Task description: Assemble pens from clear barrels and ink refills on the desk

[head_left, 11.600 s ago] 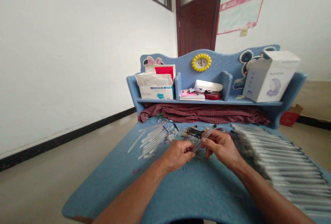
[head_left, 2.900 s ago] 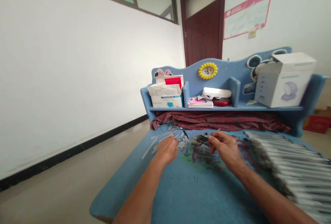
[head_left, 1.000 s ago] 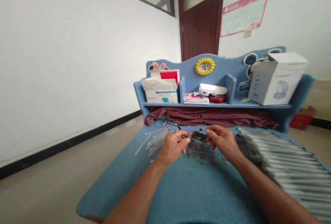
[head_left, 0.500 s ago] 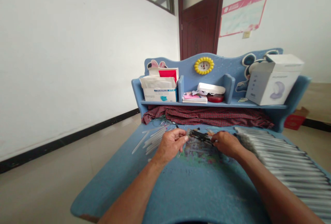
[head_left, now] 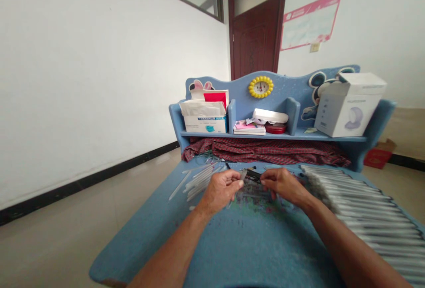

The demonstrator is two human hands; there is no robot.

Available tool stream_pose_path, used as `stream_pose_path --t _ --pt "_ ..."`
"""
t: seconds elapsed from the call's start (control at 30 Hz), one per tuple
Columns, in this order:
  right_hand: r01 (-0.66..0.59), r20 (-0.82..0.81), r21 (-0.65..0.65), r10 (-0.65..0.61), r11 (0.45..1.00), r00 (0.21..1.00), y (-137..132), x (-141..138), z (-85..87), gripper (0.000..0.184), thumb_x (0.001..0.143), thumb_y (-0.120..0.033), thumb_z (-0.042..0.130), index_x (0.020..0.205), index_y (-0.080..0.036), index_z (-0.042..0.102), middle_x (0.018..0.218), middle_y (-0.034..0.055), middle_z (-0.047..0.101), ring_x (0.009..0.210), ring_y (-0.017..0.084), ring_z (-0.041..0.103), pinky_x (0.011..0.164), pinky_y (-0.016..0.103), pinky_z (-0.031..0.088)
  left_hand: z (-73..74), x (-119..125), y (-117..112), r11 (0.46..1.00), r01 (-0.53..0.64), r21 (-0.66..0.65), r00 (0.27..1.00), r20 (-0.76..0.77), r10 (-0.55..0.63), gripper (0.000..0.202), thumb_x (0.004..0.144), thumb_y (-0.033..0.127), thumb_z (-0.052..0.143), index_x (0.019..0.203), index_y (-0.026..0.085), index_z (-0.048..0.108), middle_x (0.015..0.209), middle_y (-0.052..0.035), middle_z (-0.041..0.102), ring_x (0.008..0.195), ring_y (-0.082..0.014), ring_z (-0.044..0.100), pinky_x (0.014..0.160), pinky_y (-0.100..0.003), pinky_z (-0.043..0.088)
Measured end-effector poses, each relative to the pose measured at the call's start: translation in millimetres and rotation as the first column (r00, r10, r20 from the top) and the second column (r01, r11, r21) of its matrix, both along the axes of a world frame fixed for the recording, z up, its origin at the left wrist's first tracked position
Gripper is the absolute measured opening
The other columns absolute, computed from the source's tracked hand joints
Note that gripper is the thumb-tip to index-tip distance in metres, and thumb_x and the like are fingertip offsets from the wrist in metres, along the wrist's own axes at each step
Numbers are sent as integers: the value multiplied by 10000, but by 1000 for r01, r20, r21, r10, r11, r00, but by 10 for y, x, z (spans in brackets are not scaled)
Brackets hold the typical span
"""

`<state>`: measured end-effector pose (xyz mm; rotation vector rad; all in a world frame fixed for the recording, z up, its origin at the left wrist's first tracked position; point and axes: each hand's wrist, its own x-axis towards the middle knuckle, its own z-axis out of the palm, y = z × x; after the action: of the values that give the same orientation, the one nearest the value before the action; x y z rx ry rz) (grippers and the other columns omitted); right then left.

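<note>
Small translucent piece (head_left: 244, 174), thin black sticks (head_left: 254, 175)

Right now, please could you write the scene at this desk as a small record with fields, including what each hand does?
surface: blue desk
left hand: pinches a whitish piece
right hand: at the black pieces; whether it grips one is unclear
left side: loose pale tubes
right side: pale sticks laid side by side
back: red checked cloth beneath the shelf
shelf: open carton left, white box right
</note>
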<state>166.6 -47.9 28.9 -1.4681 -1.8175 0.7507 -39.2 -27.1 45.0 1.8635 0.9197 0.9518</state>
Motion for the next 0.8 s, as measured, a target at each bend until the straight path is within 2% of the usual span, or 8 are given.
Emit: stream_pose_path --t 0.03,0.1,0.2,0.3,0.47,0.8 --pt "-70 -233 -21 63 997 971 -15 -28 16 173 758 -292 512 748 -158 620 639 8 633 442 115 550 489 235 393 -4 -3 3 1000 9 2 1000 0 -9 162 712 262 565 788 119 571 497 66 481 374 -43 426 388 -162 334" --pt "-186 -562 -31 137 982 816 -42 -80 37 205 731 -339 574 802 -150 613 676 11 651 414 102 541 481 239 405 -5 -8 2 999 33 2 999 -7 -33 164 715 265 562 791 120 574 534 55 496 386 -43 431 387 -163 334" --pt "-274 -773 -10 166 962 612 -64 -133 35 253 692 -343 643 849 -145 625 694 31 671 423 107 554 483 251 428 11 -10 -16 998 63 -12 998 -23 -64 164 716 266 562 784 118 579 548 48 496 397 -44 433 387 -163 331" --pt "-288 -835 -3 155 958 528 -69 -166 16 247 693 -335 659 850 -146 640 634 19 664 378 89 521 436 231 416 21 -12 -39 996 89 -27 995 -36 -90 168 720 270 562 786 117 581 545 48 485 403 -45 436 393 -161 334" --pt "-288 -875 8 147 957 462 -85 -233 2 228 706 -322 657 856 -152 642 546 -7 639 315 63 462 418 216 421 -5 -16 -62 990 141 -29 986 -86 -143 199 750 302 544 812 117 584 532 45 472 411 -51 442 395 -160 321" --pt "-321 -900 -22 121 947 418 -124 -325 2 261 688 -334 671 874 -156 633 497 -12 628 288 63 441 401 218 429 -15 2 -78 989 148 -16 984 -97 -149 190 750 303 540 807 126 580 518 55 459 401 -53 432 391 -166 315"
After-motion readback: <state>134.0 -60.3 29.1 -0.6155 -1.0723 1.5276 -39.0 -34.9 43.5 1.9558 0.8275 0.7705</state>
